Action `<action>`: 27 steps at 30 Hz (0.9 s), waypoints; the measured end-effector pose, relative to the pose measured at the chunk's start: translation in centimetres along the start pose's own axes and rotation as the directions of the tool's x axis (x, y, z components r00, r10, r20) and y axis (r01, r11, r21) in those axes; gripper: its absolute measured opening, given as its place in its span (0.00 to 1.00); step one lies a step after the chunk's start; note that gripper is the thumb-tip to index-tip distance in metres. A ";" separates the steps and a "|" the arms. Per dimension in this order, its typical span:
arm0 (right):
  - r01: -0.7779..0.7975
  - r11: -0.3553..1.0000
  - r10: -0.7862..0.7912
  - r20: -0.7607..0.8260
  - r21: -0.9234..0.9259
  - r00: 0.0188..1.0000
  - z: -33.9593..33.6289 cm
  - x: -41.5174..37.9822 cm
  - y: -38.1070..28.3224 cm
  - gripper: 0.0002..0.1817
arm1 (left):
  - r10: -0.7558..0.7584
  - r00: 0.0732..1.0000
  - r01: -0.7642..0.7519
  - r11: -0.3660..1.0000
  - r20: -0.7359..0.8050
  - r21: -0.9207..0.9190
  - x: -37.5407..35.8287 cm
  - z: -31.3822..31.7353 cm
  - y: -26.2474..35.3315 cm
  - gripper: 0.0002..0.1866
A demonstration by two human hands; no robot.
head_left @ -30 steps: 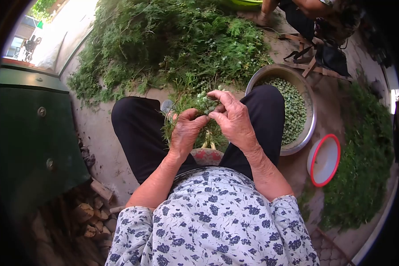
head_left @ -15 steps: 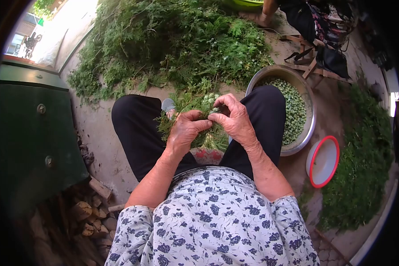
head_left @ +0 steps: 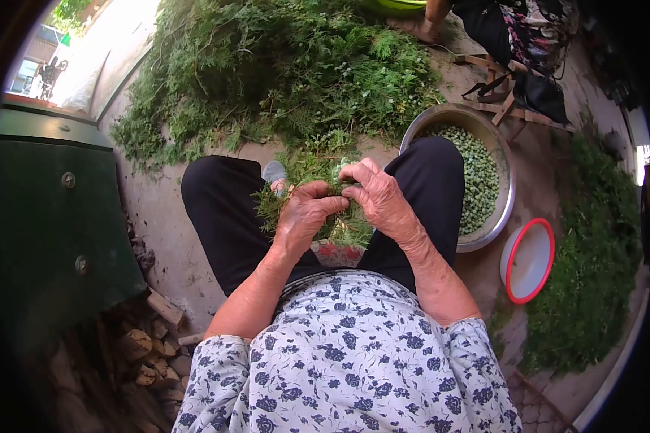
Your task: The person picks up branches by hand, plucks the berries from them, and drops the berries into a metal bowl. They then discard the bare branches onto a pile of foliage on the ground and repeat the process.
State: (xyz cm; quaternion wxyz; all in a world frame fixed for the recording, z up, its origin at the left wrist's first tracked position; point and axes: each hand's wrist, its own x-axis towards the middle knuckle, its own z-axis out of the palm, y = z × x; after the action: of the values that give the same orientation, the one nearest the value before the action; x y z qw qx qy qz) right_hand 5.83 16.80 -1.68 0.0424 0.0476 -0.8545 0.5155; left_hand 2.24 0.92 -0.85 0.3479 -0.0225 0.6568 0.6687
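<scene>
My left hand (head_left: 305, 215) is closed around a leafy evergreen sprig (head_left: 269, 207) that looks like cypress, between my knees. Thumb and fingers of my right hand (head_left: 380, 200) are pinched together at the sprig's tip, just right of the left thumb. Pale green cones (head_left: 341, 166) show at the tip, partly covered by the right fingers; exactly what lies in that pinch is hidden. Beneath both hands, part of a container with a red pattern (head_left: 331, 251) shows in my lap.
A metal basin (head_left: 510, 191) of green cones (head_left: 477, 173) stands beside my right knee. Near it leans a red-rimmed white bowl (head_left: 531, 261). Cut evergreen branches (head_left: 267, 79) are heaped ahead. Another person's hand (head_left: 425, 29) is near a green basin (head_left: 397, 7). A dark green cabinet (head_left: 50, 216) stands left.
My right hand has tilted and its fingers have moved slightly left and down over the cones, hiding more of them. The left hand has stayed almost in place with the sprig.
</scene>
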 end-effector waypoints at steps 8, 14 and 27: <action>-0.113 0.972 0.164 -0.249 0.207 0.954 0.1 0.2 0.3 0.06 | 0.056 0.997 -0.055 0.998 -0.045 0.029 -0.9 1.0 1.1 0.05; 0.083 0.756 0.346 -0.504 0.649 0.792 -4.3 0.1 0.5 0.06 | 0.133 0.991 -0.131 0.988 -0.026 0.081 -0.3 -0.1 -0.5 0.06; -0.395 0.909 0.286 -0.488 -0.133 0.824 -12.9 -4.6 3.7 0.15 | 0.445 0.827 -0.547 0.496 0.344 0.674 -0.5 -0.1 -0.8 0.06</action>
State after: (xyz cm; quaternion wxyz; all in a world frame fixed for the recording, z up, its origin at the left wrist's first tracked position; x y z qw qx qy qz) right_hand 10.25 30.09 0.53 0.1545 -0.2347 -0.8679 0.4095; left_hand 2.95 0.56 -1.28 0.1578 0.3541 0.8265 0.4083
